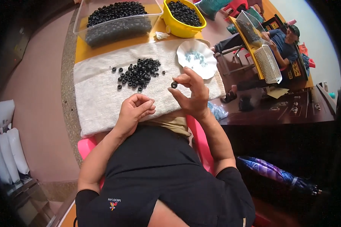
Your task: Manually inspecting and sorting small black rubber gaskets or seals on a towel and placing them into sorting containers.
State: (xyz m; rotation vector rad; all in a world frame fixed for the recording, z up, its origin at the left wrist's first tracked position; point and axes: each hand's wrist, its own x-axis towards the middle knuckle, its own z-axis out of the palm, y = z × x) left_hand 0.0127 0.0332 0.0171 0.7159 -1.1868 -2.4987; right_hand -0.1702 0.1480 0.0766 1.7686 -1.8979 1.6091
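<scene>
Nearest the body, the left hand (135, 109) rests on the near edge of a white towel (98, 94), its fingers curled inward and thumb tucked against them; whether anything sits inside the curl cannot be told. Just to its right and slightly raised, the right hand (191, 94) pinches a small black ring (174, 85) between thumb and forefinger, the other fingers loosely bent behind it. The ring is held in the air above the towel, just left of the fingertips.

Beyond the left hand, farther out on the towel, lies a loose heap of black rings (138, 73), a few strays scattered around it. Just beyond the right hand sits a white scalloped dish (208, 66) holding small pale blue pieces (195, 56).

Past the towel, on the yellow worktop (83, 51), stands a clear plastic tub (113, 28) heaped with black rings, beyond the left hand, and a yellow bowl (178, 28) of the same, beyond the right hand. A crumpled white scrap (162, 35) lies between them.

Far off to the right, another person (280, 41) sits at a separate table beside a white basket (268, 64).
</scene>
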